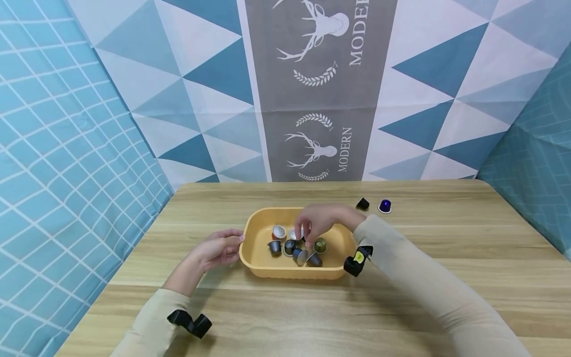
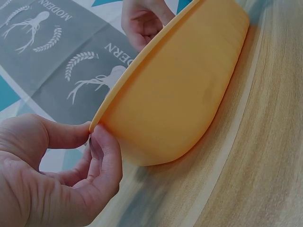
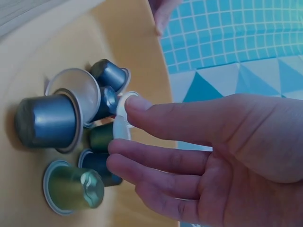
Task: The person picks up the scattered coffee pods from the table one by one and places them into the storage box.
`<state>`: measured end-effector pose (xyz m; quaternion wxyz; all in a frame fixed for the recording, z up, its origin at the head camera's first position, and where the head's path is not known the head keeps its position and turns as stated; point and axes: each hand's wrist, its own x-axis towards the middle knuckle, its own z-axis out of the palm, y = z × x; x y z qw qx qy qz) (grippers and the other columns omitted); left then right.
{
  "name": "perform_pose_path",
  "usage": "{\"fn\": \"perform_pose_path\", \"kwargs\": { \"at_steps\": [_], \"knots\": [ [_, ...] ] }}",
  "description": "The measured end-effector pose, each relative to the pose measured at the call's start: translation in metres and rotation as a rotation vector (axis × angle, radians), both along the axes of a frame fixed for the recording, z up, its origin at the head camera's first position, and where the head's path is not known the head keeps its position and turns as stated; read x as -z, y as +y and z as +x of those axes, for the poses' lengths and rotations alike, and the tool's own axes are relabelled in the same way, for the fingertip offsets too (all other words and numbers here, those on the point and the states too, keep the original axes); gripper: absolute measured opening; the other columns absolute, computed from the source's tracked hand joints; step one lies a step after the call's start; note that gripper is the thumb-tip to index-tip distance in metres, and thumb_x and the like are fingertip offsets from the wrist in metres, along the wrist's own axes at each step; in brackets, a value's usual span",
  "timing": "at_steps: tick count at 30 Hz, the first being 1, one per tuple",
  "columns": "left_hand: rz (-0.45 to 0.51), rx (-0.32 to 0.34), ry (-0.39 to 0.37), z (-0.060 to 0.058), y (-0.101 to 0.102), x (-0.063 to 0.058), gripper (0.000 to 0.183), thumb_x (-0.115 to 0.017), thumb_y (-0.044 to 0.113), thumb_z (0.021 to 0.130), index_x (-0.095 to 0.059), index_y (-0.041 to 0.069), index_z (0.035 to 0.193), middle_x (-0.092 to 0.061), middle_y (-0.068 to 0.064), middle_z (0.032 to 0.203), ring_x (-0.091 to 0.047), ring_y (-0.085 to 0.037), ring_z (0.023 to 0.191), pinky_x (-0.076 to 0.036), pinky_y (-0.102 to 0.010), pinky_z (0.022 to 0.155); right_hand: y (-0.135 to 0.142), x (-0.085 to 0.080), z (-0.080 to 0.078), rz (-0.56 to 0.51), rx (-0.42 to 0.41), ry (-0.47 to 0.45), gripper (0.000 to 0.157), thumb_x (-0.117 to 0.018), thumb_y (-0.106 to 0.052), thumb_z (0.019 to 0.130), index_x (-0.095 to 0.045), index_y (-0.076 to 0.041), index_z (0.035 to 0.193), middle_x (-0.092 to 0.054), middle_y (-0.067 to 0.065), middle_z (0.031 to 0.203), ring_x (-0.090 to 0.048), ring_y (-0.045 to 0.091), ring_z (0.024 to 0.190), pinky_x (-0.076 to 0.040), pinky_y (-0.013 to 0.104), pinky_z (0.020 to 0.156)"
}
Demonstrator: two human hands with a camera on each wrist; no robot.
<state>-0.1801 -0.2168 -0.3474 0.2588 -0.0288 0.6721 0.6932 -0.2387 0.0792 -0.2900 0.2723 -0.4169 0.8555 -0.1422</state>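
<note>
A yellow plastic basin [image 1: 294, 273] stands on the table with several coffee capsules inside. My left hand [image 1: 220, 249] pinches its left rim between thumb and fingers, as the left wrist view shows. Over the capsules, my right hand [image 1: 322, 221] reaches down into the basin. Its thumb and fingers are apart in the right wrist view, close to a dark green capsule [image 3: 100, 137] with a pale lid; whether they touch it I cannot tell. Nearby lie a dark blue capsule [image 3: 45, 122], a light green capsule [image 3: 73, 188] and other dark ones. A capsule with a white lid [image 1: 278, 232] lies farther back.
Behind the basin, toward the right, a black capsule [image 1: 363, 204] and a purple-blue capsule [image 1: 385, 206] sit on the wooden table [image 1: 276, 317]. Patterned cloth [image 1: 214, 99] hangs beyond the table's back edge.
</note>
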Motion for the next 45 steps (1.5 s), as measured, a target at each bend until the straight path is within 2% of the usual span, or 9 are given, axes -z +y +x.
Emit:
{"fn": "perform_pose_path", "kwargs": {
  "at_steps": [6, 12, 19, 26, 34, 38, 45],
  "knots": [
    [-0.010, 0.014, 0.006, 0.001, -0.001, -0.001, 0.028, -0.052, 0.013, 0.098, -0.044, 0.001, 0.122, -0.066, 0.006, 0.082, -0.062, -0.003, 0.072, -0.053, -0.015, 0.064, 0.015, -0.005, 0.004, -0.097, 0.015, -0.005, 0.025, -0.072, -0.011, 0.084, -0.065, -0.004, 0.106, -0.071, 0.010, 0.099, -0.066, 0.011, 0.087, -0.052, 0.021, 0.079],
    [-0.011, 0.027, -0.002, 0.002, -0.002, 0.001, 0.027, -0.052, 0.014, 0.098, -0.044, 0.003, 0.121, -0.066, 0.006, 0.082, -0.062, -0.003, 0.071, -0.054, -0.016, 0.063, 0.033, -0.001, 0.005, -0.207, 0.026, 0.072, 0.023, -0.069, -0.014, 0.087, -0.065, -0.004, 0.108, -0.070, 0.006, 0.098, -0.064, 0.010, 0.088, -0.053, 0.023, 0.081],
    [-0.005, 0.030, 0.012, -0.001, -0.001, -0.002, 0.030, -0.052, 0.014, 0.099, -0.043, 0.002, 0.124, -0.066, 0.005, 0.084, -0.063, -0.003, 0.074, -0.055, -0.016, 0.066, 0.055, 0.001, 0.007, -0.305, 0.103, 0.159, 0.023, -0.065, -0.018, 0.091, -0.066, -0.004, 0.110, -0.070, 0.004, 0.097, -0.063, 0.012, 0.090, -0.054, 0.030, 0.083],
    [-0.024, 0.035, 0.013, -0.003, -0.002, -0.001, 0.036, -0.052, 0.015, 0.099, -0.040, -0.001, 0.129, -0.065, 0.005, 0.085, -0.063, -0.004, 0.075, -0.055, -0.016, 0.066, 0.072, 0.011, 0.008, -0.357, 0.175, 0.270, 0.017, -0.064, -0.017, 0.092, -0.066, -0.008, 0.106, -0.070, 0.000, 0.094, -0.062, 0.010, 0.085, -0.053, 0.024, 0.073],
    [-0.021, 0.041, 0.015, -0.002, -0.002, 0.000, 0.042, -0.053, 0.015, 0.099, -0.037, -0.003, 0.132, -0.066, 0.005, 0.086, -0.064, -0.004, 0.075, -0.055, -0.016, 0.067, 0.090, 0.015, 0.010, -0.431, 0.280, 0.302, 0.017, -0.064, -0.013, 0.091, -0.067, -0.005, 0.106, -0.071, 0.004, 0.094, -0.062, 0.013, 0.083, -0.053, 0.028, 0.070],
    [-0.017, 0.044, 0.017, -0.003, -0.002, 0.000, 0.044, -0.053, 0.015, 0.098, -0.036, -0.004, 0.133, -0.066, 0.004, 0.086, -0.064, -0.004, 0.075, -0.055, -0.016, 0.067, 0.101, 0.016, 0.008, -0.459, 0.338, 0.315, 0.017, -0.065, -0.012, 0.091, -0.067, -0.004, 0.106, -0.070, 0.006, 0.092, -0.060, 0.015, 0.079, -0.052, 0.026, 0.067],
    [-0.007, 0.035, 0.011, -0.003, -0.002, 0.000, 0.036, -0.052, 0.014, 0.099, -0.039, -0.002, 0.129, -0.066, 0.004, 0.086, -0.064, -0.004, 0.076, -0.055, -0.016, 0.067, 0.120, 0.019, 0.003, -0.460, 0.378, 0.372, 0.014, -0.063, -0.011, 0.092, -0.066, -0.006, 0.105, -0.068, 0.007, 0.093, -0.058, 0.015, 0.078, -0.050, 0.024, 0.066]
  ]
}}
